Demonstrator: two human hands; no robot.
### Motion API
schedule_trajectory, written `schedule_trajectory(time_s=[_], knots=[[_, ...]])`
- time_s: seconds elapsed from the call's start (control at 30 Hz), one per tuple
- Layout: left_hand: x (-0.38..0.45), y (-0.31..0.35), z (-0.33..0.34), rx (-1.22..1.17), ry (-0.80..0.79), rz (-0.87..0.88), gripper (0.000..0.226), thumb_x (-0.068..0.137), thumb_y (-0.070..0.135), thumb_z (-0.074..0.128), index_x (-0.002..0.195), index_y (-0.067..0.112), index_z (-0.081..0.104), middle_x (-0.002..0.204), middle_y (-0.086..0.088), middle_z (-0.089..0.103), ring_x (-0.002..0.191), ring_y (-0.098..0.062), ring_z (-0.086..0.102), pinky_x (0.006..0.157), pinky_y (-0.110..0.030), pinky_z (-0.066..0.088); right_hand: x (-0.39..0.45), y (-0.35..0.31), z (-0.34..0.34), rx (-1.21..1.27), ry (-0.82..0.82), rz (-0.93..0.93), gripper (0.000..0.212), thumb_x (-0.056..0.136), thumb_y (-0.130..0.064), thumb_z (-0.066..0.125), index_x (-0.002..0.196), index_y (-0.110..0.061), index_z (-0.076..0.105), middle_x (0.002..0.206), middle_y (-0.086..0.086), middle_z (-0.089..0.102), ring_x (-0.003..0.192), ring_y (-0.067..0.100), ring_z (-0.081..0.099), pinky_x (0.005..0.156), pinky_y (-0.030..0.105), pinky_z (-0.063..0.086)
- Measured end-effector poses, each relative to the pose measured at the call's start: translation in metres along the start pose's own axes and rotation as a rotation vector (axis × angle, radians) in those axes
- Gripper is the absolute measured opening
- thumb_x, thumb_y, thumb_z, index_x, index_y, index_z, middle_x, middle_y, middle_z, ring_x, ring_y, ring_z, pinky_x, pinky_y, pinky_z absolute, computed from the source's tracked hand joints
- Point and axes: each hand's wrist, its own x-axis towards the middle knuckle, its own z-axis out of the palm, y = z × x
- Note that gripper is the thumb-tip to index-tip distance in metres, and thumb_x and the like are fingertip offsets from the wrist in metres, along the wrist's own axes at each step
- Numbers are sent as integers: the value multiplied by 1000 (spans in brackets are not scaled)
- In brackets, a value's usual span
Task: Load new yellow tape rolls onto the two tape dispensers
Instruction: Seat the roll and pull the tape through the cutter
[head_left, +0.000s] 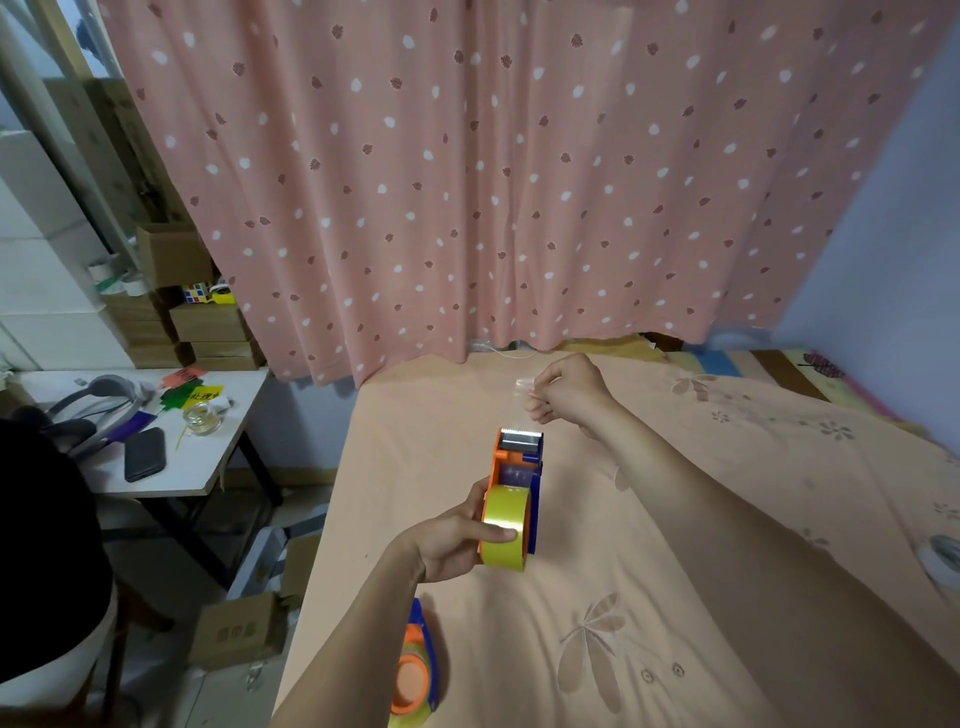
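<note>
Dispensers number two: one (517, 470) in left hand (451, 540), one (415, 670) lying aside

I am seeing a pink dotted curtain (519, 171) hanging behind a peach bedsheet (649, 597); white side table (171, 467) and stacked cardboard boxes (208, 327) standing left

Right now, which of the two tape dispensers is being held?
The farther dispenser, gripped by the left hand. The other dispenser lies untouched on the bed, near the edge.
</note>
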Motion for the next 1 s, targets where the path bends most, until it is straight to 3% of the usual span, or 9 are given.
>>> schedule_trajectory(time_s=[0.13,0.3,0.4,0.57,0.7,0.77,0.83,0.9,1.0], knots=[[0,2,4,80,36,24,95,75,-2,69,151,32,23,129,-5,56,120,-26,55,100,-44,45,-1,-6,2,-77,31,-59,28,87,8,48,68,-2,66,82,18,70,50,24,61,51,29,59],[-1,3,8,84,42,31,98,74,-2,68,151,33,20,128,-5,55,120,-26,54,104,-46,43,2,-8,4,-126,47,-143,16,88,7,59,77,8,70,84,22,71,55,20,64,64,43,64],[-2,-5,10,40,33,38,98,73,-5,66,152,31,20,128,-7,54,120,-27,53,103,-46,42,1,-4,4,-93,46,-104,19,88,10,54,78,11,69,82,18,68,49,19,61,59,36,64],[-4,-1,6,13,-2,49,98,74,-8,64,153,32,22,128,-6,55,117,-26,55,97,-40,46,4,-8,3,-43,55,-88,27,89,8,52,69,-2,66,76,18,70,43,18,58,51,28,59],[-5,-1,2,-44,-26,63,96,75,-10,62,154,29,23,128,-7,55,115,-26,57,95,-38,49,5,-13,3,13,64,-44,18,91,7,51,86,5,68,79,19,69,51,21,62,56,31,60],[-6,1,2,-84,-52,75,93,76,-11,60,154,26,25,127,-9,56,112,-26,59,92,-37,51,5,-13,3,15,68,-24,20,91,7,48,95,9,67,79,21,68,53,23,61,51,28,58],[-8,3,2,-123,-90,83,87,75,-9,64,150,22,31,126,-9,58,109,-26,62,90,-36,53,4,-15,0,38,43,-14,28,88,12,44,103,0,64,76,18,64,52,24,56,44,26,53],[-12,3,2,-164,-143,90,86,70,-3,77,143,18,37,121,-9,64,106,-26,66,88,-35,56,3,-14,-4,54,-32,-44,37,83,17,39,96,-14,56,77,12,58,52,25,54,43,28,51],[-18,0,-2,-229,-211,110,81,64,7,88,135,12,48,118,-11,68,106,-28,67,90,-37,55,2,-7,-14,22,-189,-90,33,81,15,43,83,-10,65,70,18,61,50,23,61,52,31,58]])
